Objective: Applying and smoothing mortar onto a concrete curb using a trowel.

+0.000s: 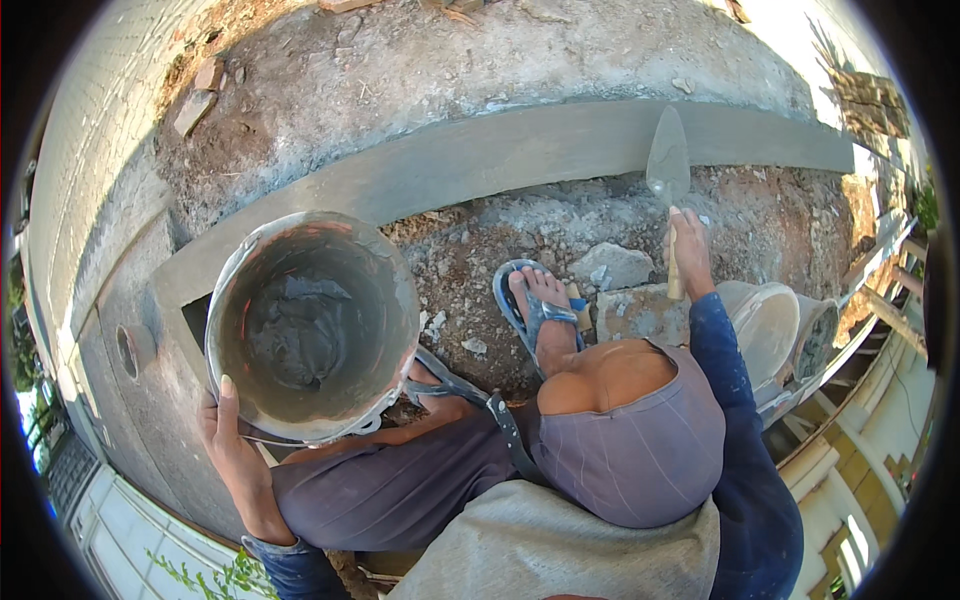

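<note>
My left hand (pixel 235 450) grips the near left rim of a round bucket (pixel 233 310), its thumb over the edge. Wet grey mortar (pixel 300 325) lies in the bottom of the bucket. In my right hand (pixel 690 245) is a pointing trowel (pixel 668 160), its wooden handle inside my closed fingers. The trowel's blade points away from me and lies over the smooth grey mortar strip (pixel 480 150), a long band that curves from left to right. Whether the blade touches the strip, I cannot tell.
Rubble and a flat stone (pixel 612 265) lie between my sandalled foot (pixel 545 315) and the strip. White buckets (pixel 768 325) stand right of my right forearm. A short pipe end (pixel 135 352) shows at the left, and broken bricks (pixel 195 110) lie at the far left.
</note>
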### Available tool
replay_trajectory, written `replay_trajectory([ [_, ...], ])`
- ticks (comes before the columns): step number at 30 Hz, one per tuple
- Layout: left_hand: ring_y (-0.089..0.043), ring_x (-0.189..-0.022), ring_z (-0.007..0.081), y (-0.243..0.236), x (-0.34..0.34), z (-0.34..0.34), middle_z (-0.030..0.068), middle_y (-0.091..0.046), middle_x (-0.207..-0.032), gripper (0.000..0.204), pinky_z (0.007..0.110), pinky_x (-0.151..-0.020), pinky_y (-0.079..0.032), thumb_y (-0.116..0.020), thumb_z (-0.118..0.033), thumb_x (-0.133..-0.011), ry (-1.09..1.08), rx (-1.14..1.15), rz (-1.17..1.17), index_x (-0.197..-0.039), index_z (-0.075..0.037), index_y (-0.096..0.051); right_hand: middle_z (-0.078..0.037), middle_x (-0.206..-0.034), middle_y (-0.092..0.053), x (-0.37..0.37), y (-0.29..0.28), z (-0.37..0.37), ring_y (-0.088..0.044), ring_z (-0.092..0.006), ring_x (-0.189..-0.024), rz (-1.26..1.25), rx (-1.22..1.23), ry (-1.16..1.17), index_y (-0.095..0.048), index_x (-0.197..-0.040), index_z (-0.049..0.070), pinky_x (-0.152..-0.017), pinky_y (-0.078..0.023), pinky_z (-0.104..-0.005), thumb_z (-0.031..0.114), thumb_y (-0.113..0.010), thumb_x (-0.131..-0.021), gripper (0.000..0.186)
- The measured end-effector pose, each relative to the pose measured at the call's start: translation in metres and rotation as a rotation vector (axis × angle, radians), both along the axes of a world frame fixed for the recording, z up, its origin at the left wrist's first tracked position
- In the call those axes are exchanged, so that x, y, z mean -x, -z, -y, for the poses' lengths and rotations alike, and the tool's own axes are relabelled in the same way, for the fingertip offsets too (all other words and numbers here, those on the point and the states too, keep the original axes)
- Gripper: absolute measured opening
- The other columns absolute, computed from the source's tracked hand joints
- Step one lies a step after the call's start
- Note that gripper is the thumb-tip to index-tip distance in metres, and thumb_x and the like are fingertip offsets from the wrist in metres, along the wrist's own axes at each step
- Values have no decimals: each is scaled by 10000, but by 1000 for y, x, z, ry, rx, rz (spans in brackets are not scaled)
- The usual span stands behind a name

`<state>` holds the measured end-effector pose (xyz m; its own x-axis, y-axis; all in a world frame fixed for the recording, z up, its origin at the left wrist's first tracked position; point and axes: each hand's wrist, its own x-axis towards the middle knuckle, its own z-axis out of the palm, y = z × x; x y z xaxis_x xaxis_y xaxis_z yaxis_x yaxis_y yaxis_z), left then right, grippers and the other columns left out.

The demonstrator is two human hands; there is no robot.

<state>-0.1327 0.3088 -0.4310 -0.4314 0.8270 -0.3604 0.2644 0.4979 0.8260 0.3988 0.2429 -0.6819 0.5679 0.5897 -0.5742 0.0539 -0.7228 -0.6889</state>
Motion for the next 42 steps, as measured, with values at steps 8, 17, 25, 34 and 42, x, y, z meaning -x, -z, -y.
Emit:
replay_trajectory([
  [8,-405,-726,21,2,-2,-12,-52,-512,-785,261,187,-662,-330,-567,-279,-1014,123,65,-65,-903,-43,-584,-134,-803,-591,134,-92,-71,-593,-353,-699,452,-493,-1161,-541,-987,63,-626,-467,-449,153,-679,-782,262],
  [17,-345,-650,16,8,-6,-7,-75,-449,-709,304,209,-553,-275,-604,-307,-1002,230,3,-159,-840,-52,-569,-39,-776,-546,186,-138,-149,-608,-205,-768,1098,-739,-1329,-574,-1002,142,-678,-474,-353,114,-627,-813,198],
  [25,-330,-624,25,7,-13,-18,-73,-415,-664,329,222,-526,-262,-629,-289,-992,325,16,-292,-778,-53,-547,-15,-791,-595,134,-148,-185,-630,-214,-805,1332,-820,-1434,-622,-938,161,-724,-494,-371,119,-616,-825,121],
  [34,-319,-641,29,7,-17,-24,-74,-394,-677,330,225,-538,-259,-622,-287,-997,265,-1,-302,-769,-68,-527,-92,-841,-680,145,-93,-115,-668,-321,-823,485,-239,-1888,-649,-957,99,-702,-502,-454,195,-684,-787,198],
  [42,-401,-707,33,12,-10,-25,-49,-505,-759,305,211,-609,-329,-574,-298,-1017,222,-26,-215,-889,-24,-612,-203,-943,-677,141,-66,-65,-637,-410,-935,-58,-210,-1505,-639,-1091,70,-781,-492,-511,291,-684,-825,348],
])
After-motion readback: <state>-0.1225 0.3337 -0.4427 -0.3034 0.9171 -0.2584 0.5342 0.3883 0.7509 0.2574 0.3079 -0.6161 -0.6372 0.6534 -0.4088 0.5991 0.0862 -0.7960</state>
